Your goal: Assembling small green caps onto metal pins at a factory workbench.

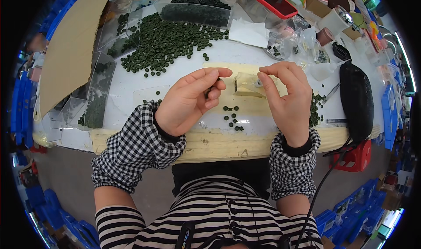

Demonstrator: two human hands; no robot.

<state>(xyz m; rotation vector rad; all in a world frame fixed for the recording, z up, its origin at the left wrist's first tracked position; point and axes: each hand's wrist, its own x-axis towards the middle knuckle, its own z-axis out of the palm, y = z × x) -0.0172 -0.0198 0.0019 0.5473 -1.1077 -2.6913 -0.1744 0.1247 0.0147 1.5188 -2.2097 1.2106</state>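
Note:
My left hand (pixel 186 97) is raised over the table's front part, fingers curled around a small dark round piece (pixel 208 92), mostly hidden by them. My right hand (pixel 290 95) pinches a tiny whitish piece (pixel 258 83) between thumb and forefinger; its kind is too small to make out. Between the hands stands a small yellowish block (pixel 247 87), taped or wrapped, with a dark end toward my left hand. Below it lie several loose dark green round pieces (pixel 226 117). A big heap of the same green pieces (pixel 162 43) spreads behind my left hand.
Clear plastic trays (pixel 100 91) with green pieces stand at the left beside a cardboard sheet (pixel 72 47). Behind are another full tray (pixel 195 13), white paper (pixel 248 33) and a red-edged phone (pixel 267 1). A black pouch (pixel 356 102), tweezers (pixel 332 92) and more green pieces (pixel 315 111) lie right.

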